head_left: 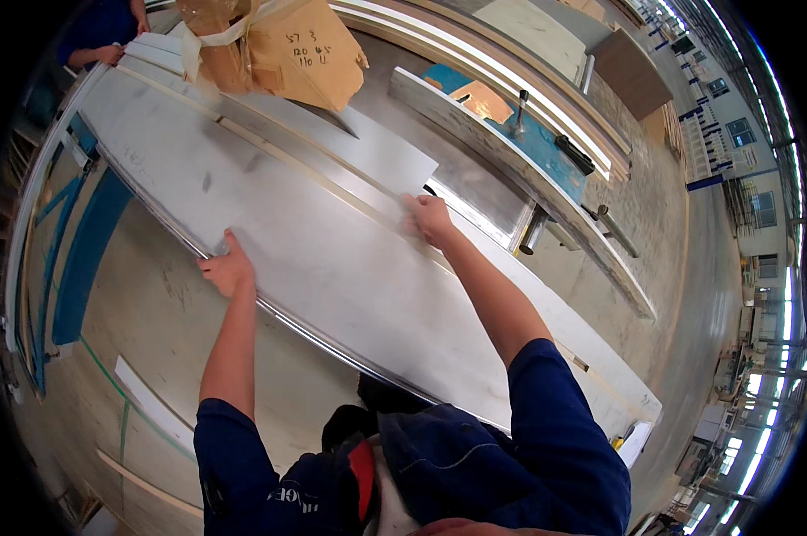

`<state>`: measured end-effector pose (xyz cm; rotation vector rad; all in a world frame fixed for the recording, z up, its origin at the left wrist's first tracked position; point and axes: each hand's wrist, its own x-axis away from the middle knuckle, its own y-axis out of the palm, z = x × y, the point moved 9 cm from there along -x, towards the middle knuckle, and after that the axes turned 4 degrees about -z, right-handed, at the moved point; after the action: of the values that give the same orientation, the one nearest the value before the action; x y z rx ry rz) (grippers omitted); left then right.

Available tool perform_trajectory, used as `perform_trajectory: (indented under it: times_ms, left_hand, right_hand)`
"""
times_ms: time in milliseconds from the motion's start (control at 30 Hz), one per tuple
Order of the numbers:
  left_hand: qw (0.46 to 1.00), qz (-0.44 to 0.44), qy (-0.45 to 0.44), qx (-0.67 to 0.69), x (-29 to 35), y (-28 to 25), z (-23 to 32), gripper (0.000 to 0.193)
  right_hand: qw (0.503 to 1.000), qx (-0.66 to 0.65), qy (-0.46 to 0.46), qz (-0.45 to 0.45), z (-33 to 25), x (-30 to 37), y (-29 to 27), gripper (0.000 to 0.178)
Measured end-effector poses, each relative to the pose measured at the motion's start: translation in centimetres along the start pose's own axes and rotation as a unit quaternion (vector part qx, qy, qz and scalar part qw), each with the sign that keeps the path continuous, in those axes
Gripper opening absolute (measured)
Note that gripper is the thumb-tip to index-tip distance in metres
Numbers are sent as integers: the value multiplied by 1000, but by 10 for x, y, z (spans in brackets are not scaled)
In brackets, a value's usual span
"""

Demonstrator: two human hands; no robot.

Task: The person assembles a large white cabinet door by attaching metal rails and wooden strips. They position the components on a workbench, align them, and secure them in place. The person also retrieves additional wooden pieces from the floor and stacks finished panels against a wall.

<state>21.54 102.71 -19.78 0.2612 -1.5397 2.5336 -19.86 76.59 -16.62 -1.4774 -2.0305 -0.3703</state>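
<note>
A long pale grey panel [332, 268] with a metal-trimmed near edge stretches from far left to near right before me. My left hand [229, 268] grips that near edge, its thumb on top and its fingers curled at the rim. Closed and slightly blurred, my right hand [432, 221] is over the far side of the panel, beside a narrow cream strip [310, 181] that runs lengthwise. What its fingers hold, if anything, is hidden. A thinner grey sheet [395, 154] lies along the panel's far side, its corner close to my right hand.
A torn brown cardboard piece [310, 54] rests on the far end, near a co-worker's hand [110, 54]. Beyond the panel is a blue-topped bench [560, 165] with tools and a long rail [520, 179]. A blue frame [91, 259] stands at left. A yellow-and-black tool [617, 442] lies near right.
</note>
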Motion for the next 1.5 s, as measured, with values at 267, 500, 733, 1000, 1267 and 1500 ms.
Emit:
perform_trajectory:
  times_ms: [267,500,733,1000,1267,1500]
  left_hand:
    - [1000,2,0,-12,-71,1,23,114]
    - [1000,10,11,-4,-118,-15,42,112]
    - [1000,0,-2,13,-172,-25,43,113]
    - [999,-7,19,36,-216,-36,50,110]
    - [972,-120,50,196,-219,-9,7,92]
    - [897,-399,178,64,-121,-10,-176,66]
  right_hand:
    - [1000,18,-12,12,-32,-35,54,37]
    - [999,-1,-12,41,-48,-55,100,37]
    - [992,-36,-18,122,-69,-51,153,38]
    - [954,203,-159,153,-48,0,254,35]
    - [744,487,-437,-135,-24,174,364,50]
    - [692,495,-496,-172,-33,166,398,52]
